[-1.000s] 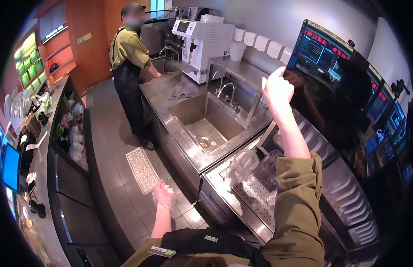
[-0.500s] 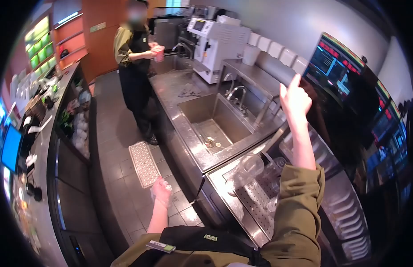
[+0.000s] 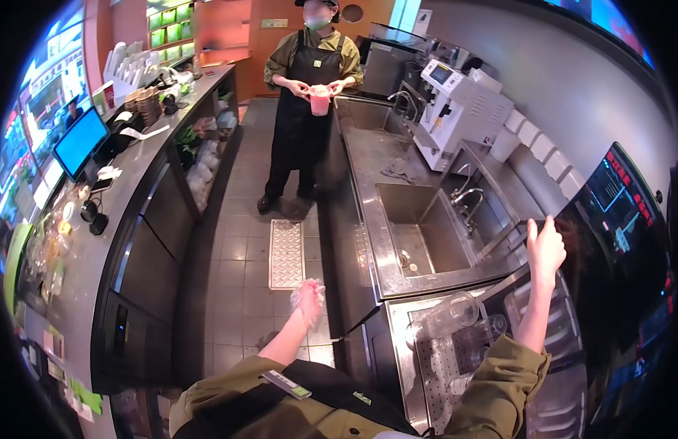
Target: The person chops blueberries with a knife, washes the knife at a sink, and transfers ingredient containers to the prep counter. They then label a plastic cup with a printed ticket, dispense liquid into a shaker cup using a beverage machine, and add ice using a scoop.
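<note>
My left hand (image 3: 307,301) is closed over the floor at the lower middle, with crumpled clear plastic (image 3: 320,294) around its fingers. Whether that plastic is worn or held, I cannot tell. My right hand (image 3: 545,247) is raised at the right, thumb and index finger stretched out and apart, the other fingers curled, with nothing in it. Below and left of it, a clear pitcher (image 3: 456,311) lies on a perforated metal drain tray (image 3: 438,358) with other clear vessels. A co-worker (image 3: 304,135) stands facing me, both hands on a pink cup (image 3: 320,102).
A steel sink (image 3: 427,241) with taps (image 3: 467,197) is ahead on the right, and a white machine (image 3: 456,110) stands behind it. On the left runs a counter (image 3: 145,157) with a blue screen (image 3: 81,143). A ridged metal plate (image 3: 286,249) lies on the floor.
My view has swung left, showing more of the left counter. My right hand has lowered and its thumb now stands out. The co-worker has turned to face me, still holding the cup.
</note>
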